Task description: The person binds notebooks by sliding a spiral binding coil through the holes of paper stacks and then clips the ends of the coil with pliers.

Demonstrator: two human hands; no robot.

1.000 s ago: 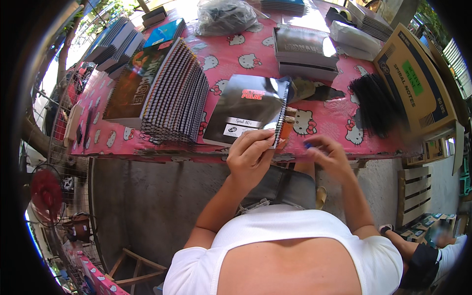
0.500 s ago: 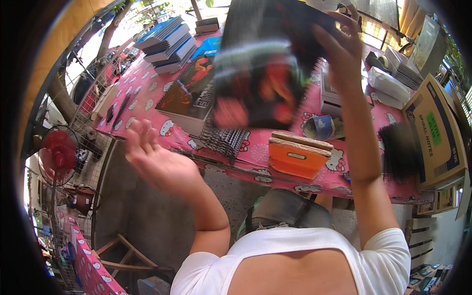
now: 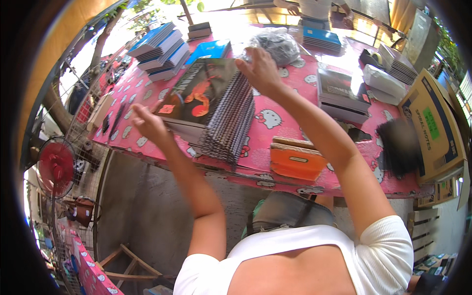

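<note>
A thick stack of spiral notebooks [image 3: 196,96] with dark covers and red-orange artwork lies on the left part of the table. Its black coil bindings [image 3: 231,118] face right and toward me. My left hand [image 3: 150,125] is at the stack's near left corner, fingers stretched out along the edge. At the far right corner, by the coils, my right hand [image 3: 259,71] has its fingers apart, the tips at the top cover. Neither hand grips a notebook.
Blue-covered books [image 3: 161,51] are piled at the far left. A plastic bag [image 3: 275,45] lies behind. To the right are another notebook stack [image 3: 343,93], an orange box [image 3: 297,162] and a cardboard carton [image 3: 435,130]. Another person [image 3: 317,10] stands across the pink tablecloth [image 3: 290,115].
The dark notebook my right hand held up in the air has come down onto the stack, and that hand has let go. My left hand moved in against the stack's near corner.
</note>
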